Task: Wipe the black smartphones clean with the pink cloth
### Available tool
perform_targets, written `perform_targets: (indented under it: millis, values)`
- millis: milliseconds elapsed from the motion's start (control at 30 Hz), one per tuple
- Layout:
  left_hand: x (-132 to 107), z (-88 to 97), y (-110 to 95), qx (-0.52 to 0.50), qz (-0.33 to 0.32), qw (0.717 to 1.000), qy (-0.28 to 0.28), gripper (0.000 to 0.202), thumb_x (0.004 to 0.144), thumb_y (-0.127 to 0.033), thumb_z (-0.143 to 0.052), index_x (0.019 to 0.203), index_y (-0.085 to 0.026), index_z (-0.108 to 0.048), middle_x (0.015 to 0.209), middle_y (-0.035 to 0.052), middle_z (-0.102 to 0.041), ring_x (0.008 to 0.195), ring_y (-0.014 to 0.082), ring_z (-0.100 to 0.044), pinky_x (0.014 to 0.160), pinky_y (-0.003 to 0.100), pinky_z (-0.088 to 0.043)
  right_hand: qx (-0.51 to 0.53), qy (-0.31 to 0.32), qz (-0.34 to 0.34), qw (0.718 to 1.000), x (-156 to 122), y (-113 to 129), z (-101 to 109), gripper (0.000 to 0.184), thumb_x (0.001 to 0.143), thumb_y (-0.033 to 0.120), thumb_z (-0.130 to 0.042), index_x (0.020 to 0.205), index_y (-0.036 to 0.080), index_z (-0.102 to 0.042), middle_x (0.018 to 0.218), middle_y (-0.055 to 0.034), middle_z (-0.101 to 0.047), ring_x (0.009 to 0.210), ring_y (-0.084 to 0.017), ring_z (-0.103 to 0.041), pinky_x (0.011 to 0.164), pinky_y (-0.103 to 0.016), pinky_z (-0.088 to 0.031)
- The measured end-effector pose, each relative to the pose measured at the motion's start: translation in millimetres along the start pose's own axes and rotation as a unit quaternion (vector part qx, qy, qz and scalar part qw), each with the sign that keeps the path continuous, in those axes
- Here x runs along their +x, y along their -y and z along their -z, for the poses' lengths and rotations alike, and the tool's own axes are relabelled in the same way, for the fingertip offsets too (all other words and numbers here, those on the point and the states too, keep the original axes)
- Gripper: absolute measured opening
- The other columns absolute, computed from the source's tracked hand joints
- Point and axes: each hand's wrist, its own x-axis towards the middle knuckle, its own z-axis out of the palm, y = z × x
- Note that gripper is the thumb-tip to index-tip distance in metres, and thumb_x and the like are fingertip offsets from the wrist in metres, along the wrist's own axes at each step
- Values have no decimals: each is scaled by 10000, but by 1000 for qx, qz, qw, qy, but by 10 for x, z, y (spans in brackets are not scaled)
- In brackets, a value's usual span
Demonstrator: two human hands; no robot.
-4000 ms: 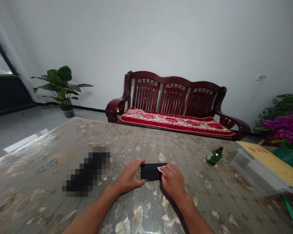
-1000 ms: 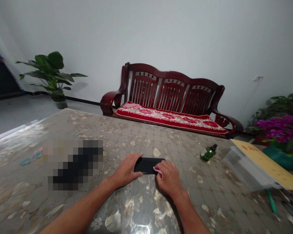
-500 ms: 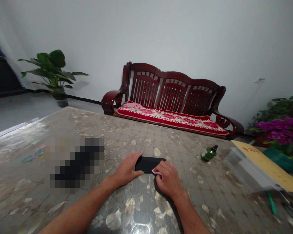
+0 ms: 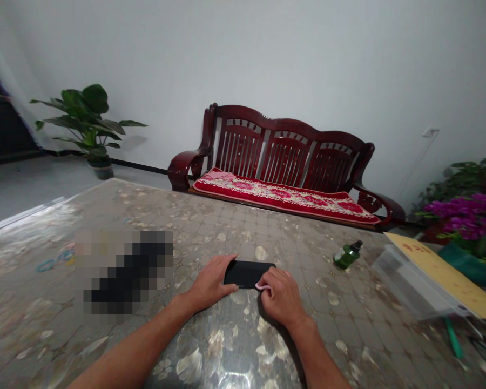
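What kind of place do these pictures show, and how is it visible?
Probably a living room in a home: a carved wooden bench with a red floral seat cover, and a large potted plant by the wall.

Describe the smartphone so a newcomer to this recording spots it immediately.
Find the patterned table before the red wooden bench. There, the left hand grips the left end of the black smartphone, the right hand holding a pink cloth at the other. Only it is flat, black and between the hands; the green bottle sits farther right.
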Motion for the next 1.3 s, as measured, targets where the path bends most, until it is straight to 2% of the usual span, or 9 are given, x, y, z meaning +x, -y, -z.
perform_targets:
  millis: [167, 333, 467, 600, 733, 900, 1100, 1300]
  values:
    - [-2, 23, -20, -2, -2, 1000, 1, 709, 715, -239, -760, 1378, -212, -511, 1299, 124, -625, 1198, 318, -567, 1044, 475, -438, -37, -38, -67, 996, 7, -126, 14, 198, 698, 26, -532, 716, 211, -600, 759, -5, -607, 782, -171, -558, 742, -299, -321]
    - [-8, 23, -16, -22, 1, 1000, -7, 704, 724, -232, -748, 1383, -196, -501, 1307, 132, -619, 1211, 316, -561, 1055, 488, -437, -31, -36, -34, 998, 7, -96, -25, 222, 686, 20, -533, 754, 218, -610, 774, -3, -616, 788, -173, -565, 739, -293, -336]
    - [-12, -3, 43, -47, 19, 997, -53, 596, 815, -245, -651, 1387, -195, -489, 1341, 126, -596, 1249, 291, -543, 1074, 481, -432, -35, -51, -48, 997, 11, -69, -61, 213, 716, 25, -533, 752, 220, -611, 769, -8, -621, 782, -176, -566, 742, -294, -337]
    - [-6, -41, 145, -24, 23, 993, -113, 499, 860, -170, -516, 1358, -185, -506, 1274, 115, -621, 1216, 269, -557, 1060, 482, -452, -38, -58, -35, 997, 11, -53, -81, 217, 705, 21, -540, 759, 217, -618, 778, -9, -621, 796, -176, -569, 747, -291, -339]
    - [3, -48, 209, 27, 15, 987, -160, 557, 778, -47, -451, 1307, -188, -547, 1248, 102, -623, 1212, 270, -541, 1087, 503, -427, -27, -61, -16, 998, 10, -50, -91, 242, 682, 13, -535, 763, 221, -630, 776, -2, -617, 789, -171, -567, 742, -292, -340]
    - [6, -30, 195, 51, 14, 984, -170, 629, 732, -6, -440, 1316, -218, -541, 1282, 83, -599, 1228, 269, -523, 1104, 502, -416, -36, -77, -45, 995, 8, -95, -90, 235, 705, 18, -536, 764, 220, -640, 766, -7, -614, 792, -175, -562, 743, -297, -339]
    - [15, -35, 198, 47, 12, 983, -179, 665, 713, 26, -419, 1312, -226, -558, 1265, 79, -592, 1206, 259, -537, 1100, 502, -423, -10, -62, 0, 998, 7, -34, -116, 250, 667, 18, -541, 769, 223, -640, 778, -4, -617, 796, -173, -561, 736, -296, -339]
    - [15, -62, 234, 38, 2, 983, -181, 735, 630, 68, -392, 1293, -191, -577, 1258, 95, -569, 1210, 250, -529, 1106, 480, -420, -31, -83, -47, 995, 10, -133, -110, 225, 712, 22, -540, 758, 221, -637, 775, -8, -618, 799, -178, -557, 756, -302, -333]
